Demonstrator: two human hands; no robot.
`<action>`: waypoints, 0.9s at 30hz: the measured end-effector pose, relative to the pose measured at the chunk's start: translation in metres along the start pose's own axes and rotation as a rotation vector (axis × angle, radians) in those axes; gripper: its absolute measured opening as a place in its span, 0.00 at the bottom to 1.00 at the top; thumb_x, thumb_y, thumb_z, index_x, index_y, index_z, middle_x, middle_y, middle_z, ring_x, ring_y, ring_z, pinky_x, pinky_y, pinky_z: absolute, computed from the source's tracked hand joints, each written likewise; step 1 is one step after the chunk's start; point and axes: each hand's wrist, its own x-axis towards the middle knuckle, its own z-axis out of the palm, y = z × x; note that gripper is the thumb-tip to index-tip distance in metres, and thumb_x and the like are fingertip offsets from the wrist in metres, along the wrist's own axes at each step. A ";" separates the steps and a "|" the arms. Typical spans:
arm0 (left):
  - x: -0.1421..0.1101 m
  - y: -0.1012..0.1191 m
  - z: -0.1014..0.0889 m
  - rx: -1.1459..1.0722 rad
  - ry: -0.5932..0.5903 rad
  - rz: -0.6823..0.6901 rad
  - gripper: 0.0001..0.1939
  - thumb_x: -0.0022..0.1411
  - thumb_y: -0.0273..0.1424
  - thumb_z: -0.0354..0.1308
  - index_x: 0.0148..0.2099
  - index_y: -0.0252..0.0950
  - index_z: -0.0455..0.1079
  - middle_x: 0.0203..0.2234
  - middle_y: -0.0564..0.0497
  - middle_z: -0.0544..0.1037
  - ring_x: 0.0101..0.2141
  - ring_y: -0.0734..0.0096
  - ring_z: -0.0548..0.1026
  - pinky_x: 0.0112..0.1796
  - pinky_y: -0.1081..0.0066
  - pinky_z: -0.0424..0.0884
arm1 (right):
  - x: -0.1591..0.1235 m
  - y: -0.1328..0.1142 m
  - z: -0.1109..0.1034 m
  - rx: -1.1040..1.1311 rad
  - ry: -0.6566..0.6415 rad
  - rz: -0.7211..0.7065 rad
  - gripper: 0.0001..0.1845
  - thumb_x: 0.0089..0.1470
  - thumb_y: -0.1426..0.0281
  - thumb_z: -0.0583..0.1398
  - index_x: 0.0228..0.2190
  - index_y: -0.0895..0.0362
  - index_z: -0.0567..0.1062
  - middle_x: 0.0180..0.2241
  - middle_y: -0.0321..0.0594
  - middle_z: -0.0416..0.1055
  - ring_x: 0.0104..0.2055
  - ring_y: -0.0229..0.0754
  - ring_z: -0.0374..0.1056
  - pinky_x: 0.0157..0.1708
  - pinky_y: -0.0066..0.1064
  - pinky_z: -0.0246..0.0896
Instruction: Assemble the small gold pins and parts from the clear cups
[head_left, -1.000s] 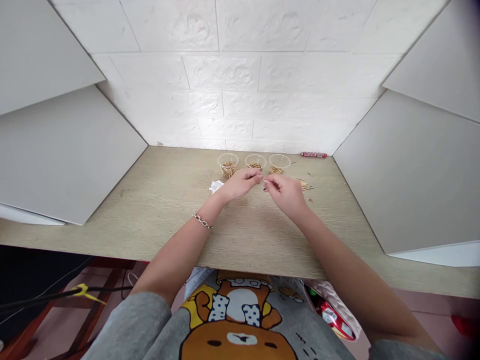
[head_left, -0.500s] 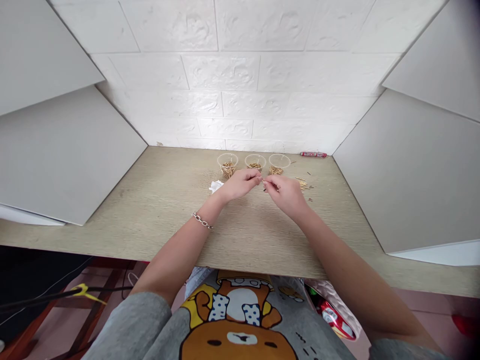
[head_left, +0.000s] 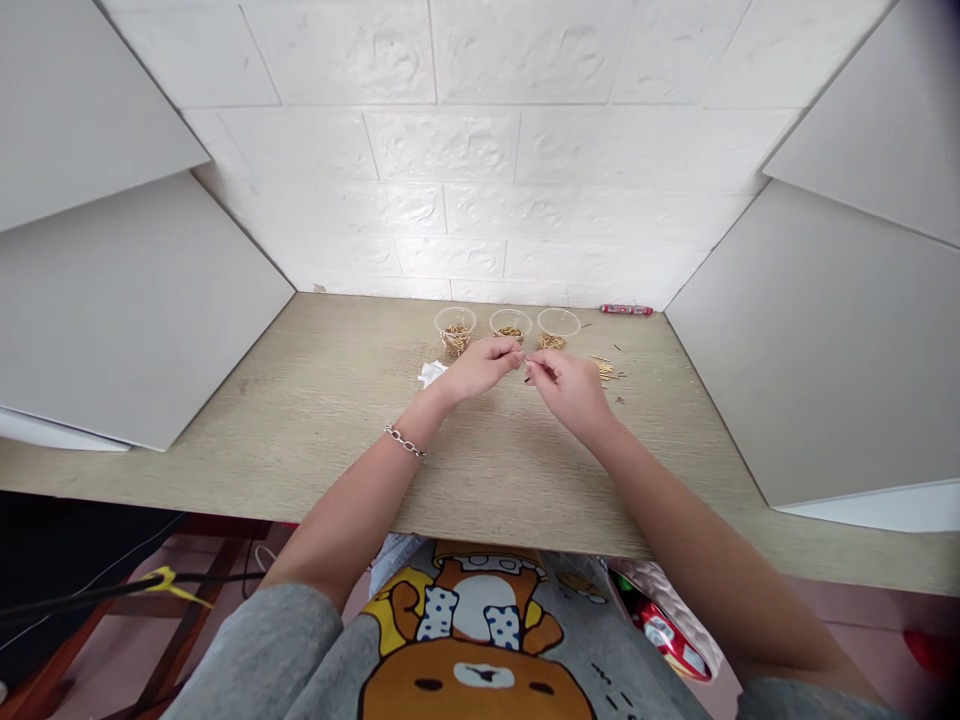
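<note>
My left hand and my right hand meet fingertip to fingertip above the table, both closed in a pinch. What the left fingertips grip is too small to make out. A short dark tip pokes out under my right fingers; its kind I cannot tell. Just behind the hands stand three clear plastic cups: the left cup and the middle cup hold small gold-coloured pieces, and the right cup holds thin gold-coloured pieces. Thin gold and dark sticks lie loose beside my right hand.
A crumpled white tissue lies left of my left wrist. Near the wall rests a red wrapped tube. Grey panels flank the wooden table on both sides.
My hands stay almost in the same spot, fingertips still together. The dark tip under my right fingers has shifted very slightly.
</note>
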 end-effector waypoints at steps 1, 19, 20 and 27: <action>0.000 0.000 0.000 0.003 0.002 0.001 0.14 0.60 0.36 0.46 0.26 0.34 0.60 0.23 0.55 0.60 0.26 0.76 0.59 0.31 0.73 0.56 | 0.000 0.000 0.000 -0.007 -0.003 -0.001 0.11 0.53 0.71 0.52 0.25 0.56 0.72 0.23 0.37 0.73 0.26 0.38 0.68 0.29 0.29 0.57; 0.000 0.000 -0.007 0.113 -0.056 0.021 0.12 0.60 0.34 0.45 0.27 0.35 0.63 0.24 0.55 0.65 0.29 0.75 0.63 0.33 0.72 0.60 | -0.001 -0.007 -0.001 0.090 -0.061 0.134 0.08 0.50 0.69 0.54 0.25 0.55 0.73 0.22 0.36 0.73 0.27 0.40 0.70 0.31 0.32 0.60; 0.000 0.000 -0.007 0.100 -0.059 0.020 0.12 0.60 0.34 0.45 0.27 0.35 0.63 0.24 0.55 0.65 0.29 0.75 0.64 0.33 0.72 0.60 | -0.001 -0.007 0.000 0.121 -0.059 0.155 0.08 0.50 0.69 0.54 0.25 0.55 0.73 0.22 0.36 0.74 0.27 0.40 0.70 0.31 0.31 0.60; 0.000 0.003 -0.009 0.136 -0.069 -0.009 0.12 0.59 0.35 0.46 0.27 0.35 0.64 0.24 0.54 0.66 0.29 0.74 0.64 0.34 0.71 0.61 | -0.002 -0.006 0.004 0.136 -0.052 0.184 0.09 0.51 0.69 0.53 0.26 0.56 0.73 0.23 0.36 0.73 0.27 0.39 0.70 0.31 0.30 0.61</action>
